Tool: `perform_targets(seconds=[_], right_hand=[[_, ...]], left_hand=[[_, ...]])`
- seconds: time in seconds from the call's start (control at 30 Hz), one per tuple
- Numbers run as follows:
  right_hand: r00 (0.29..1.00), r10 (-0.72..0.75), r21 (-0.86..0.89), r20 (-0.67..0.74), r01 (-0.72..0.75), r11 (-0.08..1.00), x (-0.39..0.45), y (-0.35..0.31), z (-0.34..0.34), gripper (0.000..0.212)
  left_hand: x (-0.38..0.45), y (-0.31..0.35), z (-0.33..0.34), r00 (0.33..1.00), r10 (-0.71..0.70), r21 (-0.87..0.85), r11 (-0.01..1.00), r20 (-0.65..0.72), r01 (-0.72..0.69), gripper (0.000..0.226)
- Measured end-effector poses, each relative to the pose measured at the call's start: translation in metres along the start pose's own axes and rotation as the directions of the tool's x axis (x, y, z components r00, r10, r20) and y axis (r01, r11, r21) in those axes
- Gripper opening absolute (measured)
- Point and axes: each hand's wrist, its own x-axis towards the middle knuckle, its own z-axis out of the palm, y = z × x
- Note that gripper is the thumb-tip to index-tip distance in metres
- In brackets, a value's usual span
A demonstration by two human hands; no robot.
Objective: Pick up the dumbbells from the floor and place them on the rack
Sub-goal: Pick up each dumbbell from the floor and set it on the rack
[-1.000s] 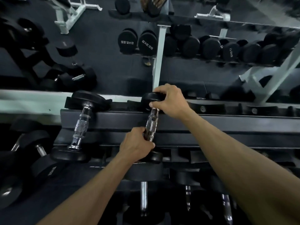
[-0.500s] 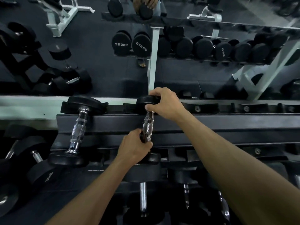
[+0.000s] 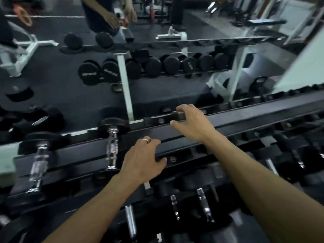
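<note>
- The dumbbell nearest my hands (image 3: 112, 146) lay across the top tier of the rack (image 3: 245, 120), just to the left of my left hand and apart from it; its far head sat on the back rail, its chrome handle bridged the gap, and its near head was hidden below my left wrist.
- A second dumbbell (image 3: 37, 162) lay the same way further left, well apart from both hands.
- My left hand (image 3: 142, 158) hung over the front rail with its fingers loosely bent and gripping nothing; a ring (image 3: 147, 140) showed on one finger.
- My right hand (image 3: 191, 122) reached further back, fingers loosely curved over the black saddle (image 3: 164, 119) on the back rail; whether the fingertips touched it I could not tell, as the frame was blurred, but nothing was held.
- Below and nearer than both hands, the lower tier carried more dumbbells (image 3: 204, 204), handles pointing toward me.
- Beyond the hands a mirror (image 3: 52, 85) showed the rack's reflection and the gym floor.
- I judged the placing step finished for the dumbbell by my left hand, with both hands free.
- The next move, I reckoned, called for turning away from the rack, finding another dumbbell on the floor, none of which I could see directly, and gripping its handle firmly before lifting it to the free saddle beneath my right hand.
</note>
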Motion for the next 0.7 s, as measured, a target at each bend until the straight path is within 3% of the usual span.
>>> perform_targets(seconds=[0.13,0.33,0.7], right_hand=[[0.996,0.077,-0.106,-0.051,-0.082,0.991,-0.053,0.069,-0.054,0.059],[0.949,0.272,-0.102,-0.161,-0.290,0.952,-0.168,0.194,-0.113,0.059],[0.817,0.555,-0.074,-0.153,-0.570,0.818,-0.367,0.407,-0.168,0.060]], left_hand=[[0.000,0.080,0.031,0.982,0.172,0.079,0.981,0.083,-0.178,0.063],[-0.018,0.213,0.107,0.913,0.343,0.083,0.926,0.218,-0.368,0.062],[-0.069,0.420,0.268,0.750,0.487,0.035,0.829,0.447,-0.559,0.061]])
